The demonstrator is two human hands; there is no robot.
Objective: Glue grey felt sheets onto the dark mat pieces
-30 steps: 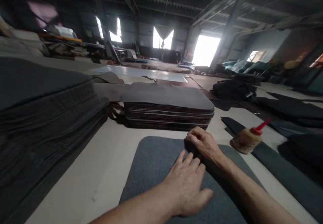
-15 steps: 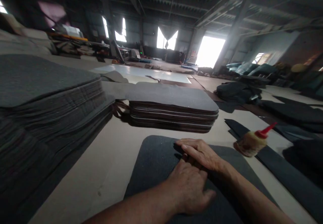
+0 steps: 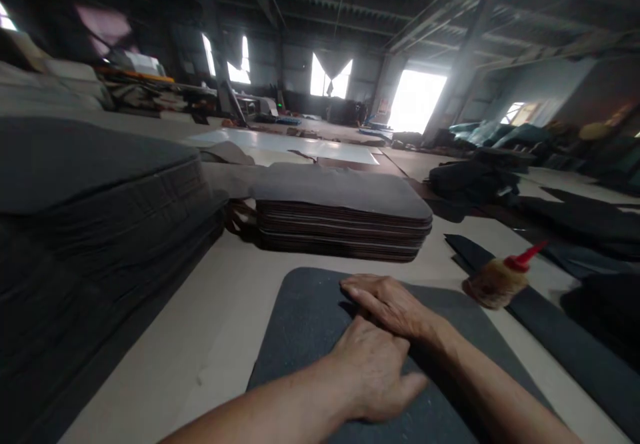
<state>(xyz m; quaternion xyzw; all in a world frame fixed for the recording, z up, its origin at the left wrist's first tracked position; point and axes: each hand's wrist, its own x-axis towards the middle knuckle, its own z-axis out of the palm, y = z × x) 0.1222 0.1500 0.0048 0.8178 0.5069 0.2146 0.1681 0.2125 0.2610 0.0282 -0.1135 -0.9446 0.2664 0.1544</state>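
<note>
A dark grey rounded sheet point(image 3: 305, 317), felt-like in look, lies flat on the pale table. Over its middle my two hands meet. My right hand point(image 3: 393, 305) is bent at the knuckles with fingers pressed together, its tips near the sheet's far part. Whatever lies under those fingers is hidden. My left hand point(image 3: 373, 372) reaches in from the near side, thumb sticking out to the right. Its fingertips disappear beneath my right hand, so their grip cannot be seen.
A tall pile of dark sheets point(image 3: 100, 157) stands at left. Beyond my hands sits a lower stack of rounded pieces point(image 3: 340, 191). To the right, a glue-type bottle with a red nozzle point(image 3: 500, 281) stands beside dark strips point(image 3: 570, 337). Dark fabric point(image 3: 470, 184) is heaped farther back.
Both hands stay together over the sheet. The fingertips of my right hand have shifted slightly left. The sheet and bottle look nearly unmoved.
</note>
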